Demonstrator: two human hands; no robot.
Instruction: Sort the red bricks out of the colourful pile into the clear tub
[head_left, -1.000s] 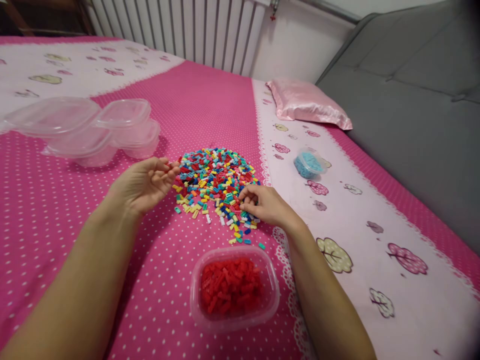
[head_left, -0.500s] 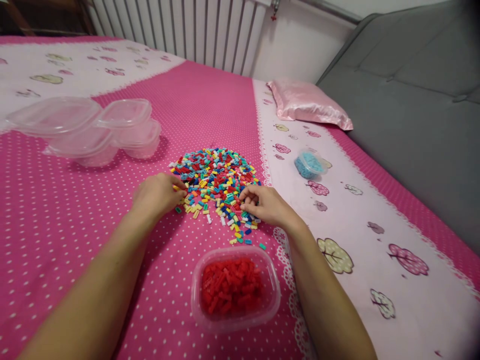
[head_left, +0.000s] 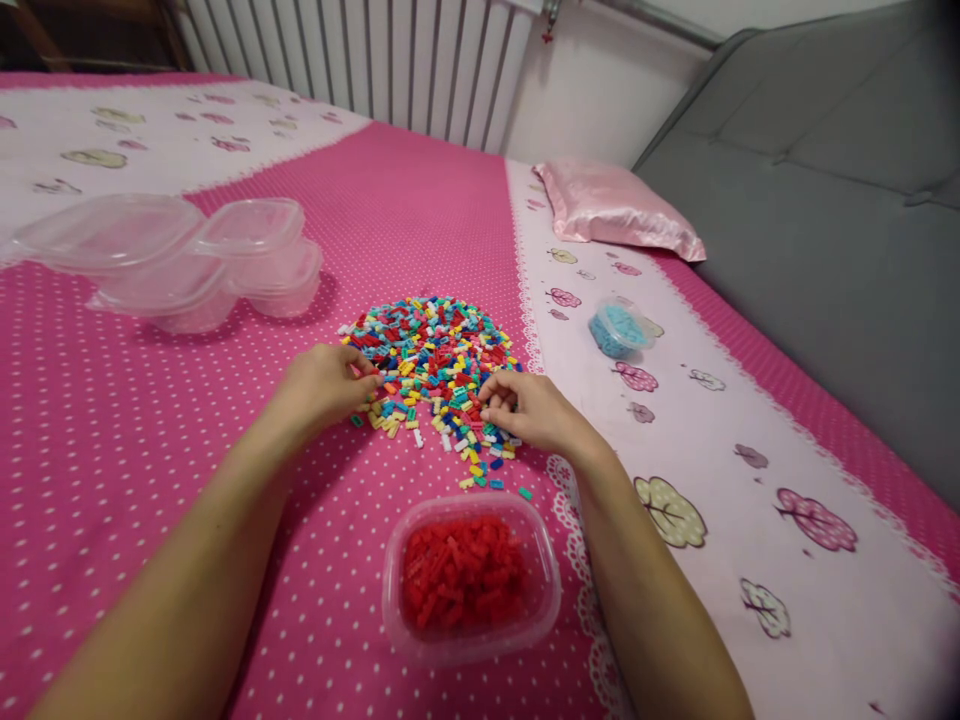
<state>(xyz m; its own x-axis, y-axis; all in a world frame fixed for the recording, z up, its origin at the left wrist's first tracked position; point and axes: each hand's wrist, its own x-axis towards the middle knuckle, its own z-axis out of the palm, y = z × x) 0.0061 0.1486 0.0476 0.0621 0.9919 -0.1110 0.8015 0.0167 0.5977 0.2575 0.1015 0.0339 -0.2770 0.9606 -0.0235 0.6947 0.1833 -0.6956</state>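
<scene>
A heap of small mixed-colour toy building bricks (head_left: 431, 350) is spread on the pink bedspread. At its left edge is my left hand (head_left: 330, 385), thumb and fingertips pinched together over the bricks. Whatever is between them is too small to make out. My right hand (head_left: 529, 408) rests against the heap's right edge with curled fingers, and its grasp is partly hidden. Nearer to me stands a clear plastic tub (head_left: 551, 600) holding red bricks (head_left: 463, 572).
Stacked clear plastic containers (head_left: 255, 235) stand at the left. A small tub of light blue bricks (head_left: 619, 330) sits to the right, with a pink pillow (head_left: 619, 210) behind it. A grey headboard (head_left: 817, 190) borders the right side; a white radiator (head_left: 360, 60) is at the back.
My left hand has shifted slightly right along the heap's edge. My right hand and the containers look unchanged.
</scene>
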